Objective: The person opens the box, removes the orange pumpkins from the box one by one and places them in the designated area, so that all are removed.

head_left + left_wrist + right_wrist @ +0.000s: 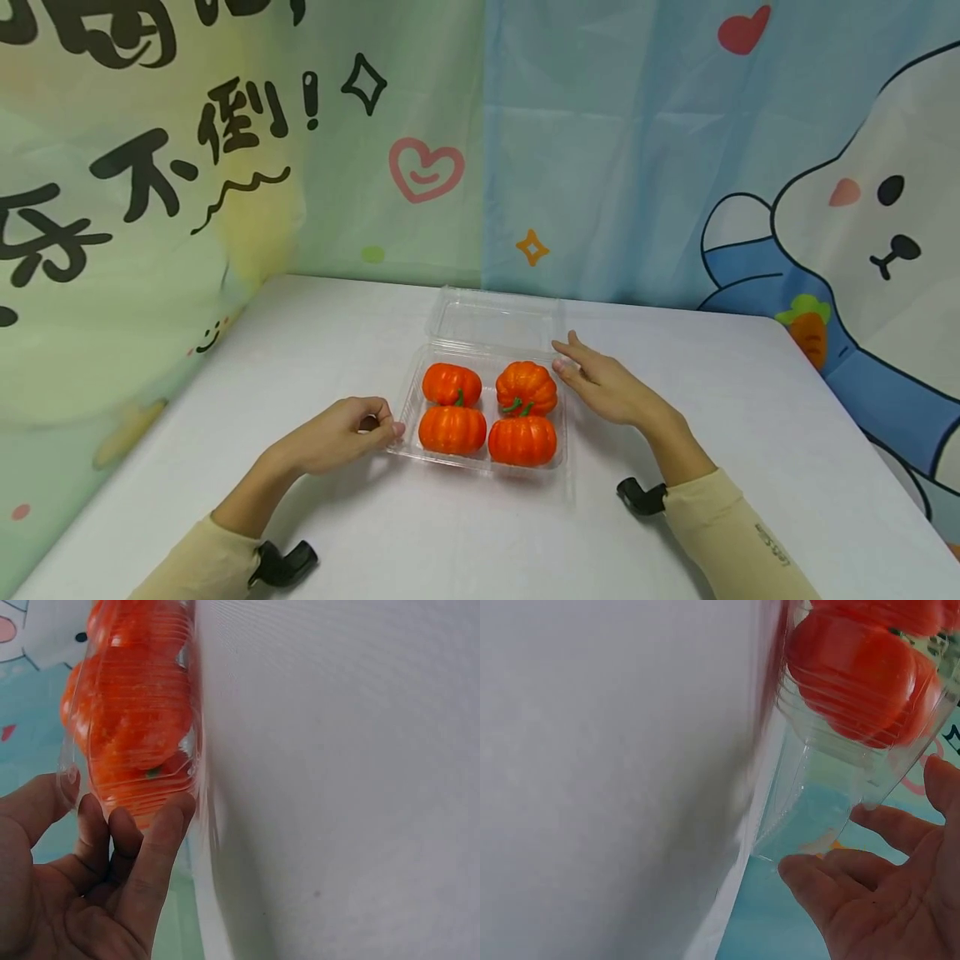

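A clear plastic clamshell box (487, 468) lies on the table with its lid (495, 323) folded back. Inside are several small orange pumpkins (452, 430) with green stems, in two rows. At the box's near left corner, my left hand (337, 435) pinches the rim between thumb and curled fingers; the left wrist view shows its thumb (52, 802) over the rim. My right hand (611, 387) is by the right side, near the hinge, with its fingers extended. In the right wrist view, those fingertips (866, 815) are at the clear plastic edge.
A white cloth covers the table (360, 533). Behind it hangs a printed curtain (600, 150) with a cartoon animal, hearts and writing. Black wrist mounts (285, 564) stick out from both sleeves.
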A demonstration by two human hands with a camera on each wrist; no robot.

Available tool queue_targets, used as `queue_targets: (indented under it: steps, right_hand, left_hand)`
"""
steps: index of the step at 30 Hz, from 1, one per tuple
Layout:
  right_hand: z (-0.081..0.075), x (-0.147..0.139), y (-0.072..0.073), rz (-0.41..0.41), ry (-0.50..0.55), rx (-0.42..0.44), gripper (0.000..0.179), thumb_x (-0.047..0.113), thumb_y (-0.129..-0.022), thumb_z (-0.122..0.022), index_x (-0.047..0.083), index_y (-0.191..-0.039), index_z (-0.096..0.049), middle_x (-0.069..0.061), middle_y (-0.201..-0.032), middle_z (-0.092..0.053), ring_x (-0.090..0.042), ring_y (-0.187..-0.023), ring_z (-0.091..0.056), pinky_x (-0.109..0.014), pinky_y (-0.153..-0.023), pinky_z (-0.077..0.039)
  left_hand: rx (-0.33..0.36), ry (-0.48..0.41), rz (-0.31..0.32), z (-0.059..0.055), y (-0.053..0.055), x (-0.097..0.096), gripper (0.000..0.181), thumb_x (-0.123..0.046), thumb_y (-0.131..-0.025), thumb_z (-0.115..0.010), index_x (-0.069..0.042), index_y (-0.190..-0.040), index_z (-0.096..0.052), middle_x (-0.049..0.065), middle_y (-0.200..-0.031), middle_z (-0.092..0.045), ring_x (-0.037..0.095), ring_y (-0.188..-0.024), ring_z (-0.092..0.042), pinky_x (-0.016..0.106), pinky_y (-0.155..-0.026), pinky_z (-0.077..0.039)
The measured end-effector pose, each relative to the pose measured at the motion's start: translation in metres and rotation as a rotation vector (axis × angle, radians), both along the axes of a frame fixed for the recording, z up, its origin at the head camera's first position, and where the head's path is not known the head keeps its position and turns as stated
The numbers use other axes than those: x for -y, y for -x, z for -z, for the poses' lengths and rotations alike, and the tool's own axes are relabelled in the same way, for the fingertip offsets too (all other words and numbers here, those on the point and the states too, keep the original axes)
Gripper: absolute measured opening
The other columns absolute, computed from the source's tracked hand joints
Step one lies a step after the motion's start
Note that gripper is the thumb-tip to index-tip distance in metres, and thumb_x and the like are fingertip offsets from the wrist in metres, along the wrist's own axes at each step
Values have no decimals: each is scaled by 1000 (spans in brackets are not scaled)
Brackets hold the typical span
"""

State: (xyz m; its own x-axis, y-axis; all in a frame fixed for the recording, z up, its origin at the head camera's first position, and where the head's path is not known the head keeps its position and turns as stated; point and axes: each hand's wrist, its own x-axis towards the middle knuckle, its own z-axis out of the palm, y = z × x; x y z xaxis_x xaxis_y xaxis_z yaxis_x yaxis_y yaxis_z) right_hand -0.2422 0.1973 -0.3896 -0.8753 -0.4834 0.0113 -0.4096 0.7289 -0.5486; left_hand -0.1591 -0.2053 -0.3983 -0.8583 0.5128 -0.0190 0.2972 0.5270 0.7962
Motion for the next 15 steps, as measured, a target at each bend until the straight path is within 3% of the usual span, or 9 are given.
queue_targets:
  steps: [8,15]
  right_hand:
    - [-1,1,-7,22,36,-113,60,44,-108,-48,6,-154,-43,-21,-168,-20,-47,-151,-26,-70,-116,-24]
    - [-5,3,-11,12,106,-193,57,40,-107,-55,7,-152,-46,-16,-163,-31,-41,-138,-48,-58,-106,-47]
  left_hand:
    - [25,13,3,4,0,0,23,-26,-103,-62,-12,-86,-59,-5,-83,-64,10,-78,-59,22,-70,-44]
    - [29,25,14,2,2,0,25,-30,-104,-62,-12,-86,-60,-4,-83,-62,11,-76,-58,22,-68,-44]
